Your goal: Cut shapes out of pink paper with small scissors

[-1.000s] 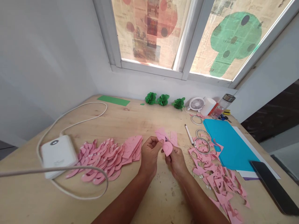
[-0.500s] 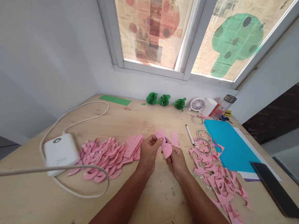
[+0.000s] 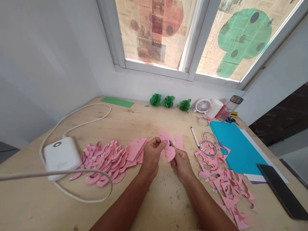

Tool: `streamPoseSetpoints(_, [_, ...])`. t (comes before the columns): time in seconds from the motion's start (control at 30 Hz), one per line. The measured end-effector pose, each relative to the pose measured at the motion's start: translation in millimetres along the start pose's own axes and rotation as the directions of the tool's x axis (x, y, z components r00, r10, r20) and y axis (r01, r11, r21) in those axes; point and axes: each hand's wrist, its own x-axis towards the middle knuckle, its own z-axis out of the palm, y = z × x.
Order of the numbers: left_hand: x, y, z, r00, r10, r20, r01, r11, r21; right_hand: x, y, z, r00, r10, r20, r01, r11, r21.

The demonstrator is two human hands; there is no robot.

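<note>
Near the middle of the table, my left hand [image 3: 152, 153] pinches a piece of pink paper [image 3: 170, 154] with rounded edges and drawn curved lines. My right hand [image 3: 182, 163] is closed at the paper's right side, around a small dark tool that looks like scissors; its handles are hidden by the fingers. The tool's blades lie against the paper between the hands. Left of my left hand lies a spread pile of cut pink shapes [image 3: 108, 163]. A pink strip [image 3: 179, 141] lies just beyond my right hand.
Pink scraps [image 3: 226, 189], tape rings [image 3: 208, 149] and a pen [image 3: 195, 137] lie right, near blue sheets [image 3: 237, 147] and a phone [image 3: 281, 191]. A white power bank [image 3: 62, 157] with a looping cable is left. Green paper balls [image 3: 168, 101], a fan [image 3: 203, 106] and a bottle [image 3: 230, 108] stand behind.
The pink paper between my hands has turned slightly, its rounded lower part shifting left. The whole view has moved a little.
</note>
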Motion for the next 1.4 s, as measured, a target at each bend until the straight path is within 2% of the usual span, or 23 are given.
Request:
streamPoseSetpoints(0.4, [5.1, 5.0, -4.0, 0.999, -0.029, 0.02, 0.028, 0.997, 0.072, 0.1, 0.4, -3.4, 1.0, 0.02, 0.016, -0.019, 0.998, -0.055])
streamPoseSetpoints(0.83, [6.4, 2.9, -5.6, 1.0, -0.019, 0.007, 0.018, 0.999, 0.043, -1.7, -0.7, 0.1, 1.0, 0.014, 0.016, -0.013, 0.999, -0.049])
streamPoseSetpoints(1.17, [6.0, 1.8, -8.8, 0.998, -0.017, 0.054, 0.012, 0.996, 0.091, -1.3, 1.5, -1.0, 0.999, 0.033, 0.027, -0.032, 0.999, -0.042])
streamPoseSetpoints(1.4, [7.6, 1.5, -8.7, 0.999, -0.011, 0.047, 0.007, 0.996, 0.086, -1.1, 1.9, -2.2, 0.999, 0.041, 0.031, -0.04, 0.998, -0.04])
